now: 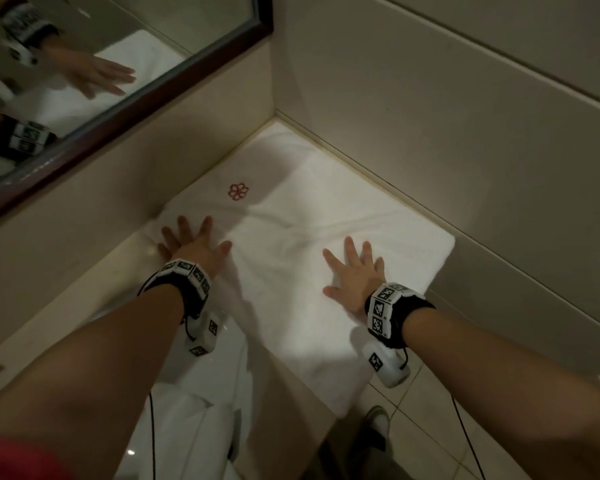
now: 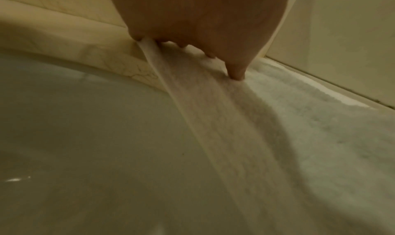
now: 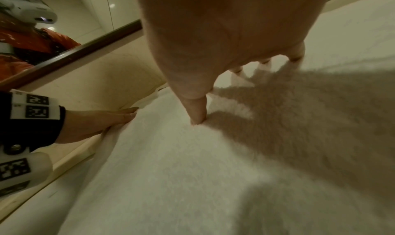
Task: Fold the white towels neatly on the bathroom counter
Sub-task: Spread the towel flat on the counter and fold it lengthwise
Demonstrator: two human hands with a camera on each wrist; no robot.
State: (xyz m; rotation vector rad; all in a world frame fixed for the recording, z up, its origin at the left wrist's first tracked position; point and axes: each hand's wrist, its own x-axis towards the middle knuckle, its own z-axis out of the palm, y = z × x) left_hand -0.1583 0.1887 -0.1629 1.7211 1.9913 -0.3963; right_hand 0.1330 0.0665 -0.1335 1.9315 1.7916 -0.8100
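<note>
Nearest you, the front edge of the white terry towel (image 1: pixel 291 271) hangs off the pale stone tabletop (image 1: pixel 94 271) toward the tiled floor (image 1: pixel 430 427), and its left part sags over the rim of the white ceramic sink basin (image 2: pixel 85 128). Your left hand (image 1: pixel 191 244) lies flat on the towel's left border, fingers straight and spread, gripping nothing; the left wrist view shows the fingertips (image 2: pixel 236 74) pressing into the pile just beside the hemmed edge. Your right hand (image 1: pixel 355 275) rests palm down on the middle-right of the same towel, well apart from the left, fingers splayed and holding nothing; in the right wrist view the thumb tip (image 3: pixel 198 118) dents the fabric. Both wrists wear black bands with white marker blocks (image 1: pixel 385 306). Beyond your hands the towel spreads flat into the corner, its far edges lying against the beige tiled walls (image 1: pixel 430 98). A small pink embroidered flower (image 1: pixel 238 191) sits on the towel's far left part. Farthest, up on the left wall, the dark-wood-framed mirror (image 1: pixel 125 116) reflects a hand on white cloth.
</note>
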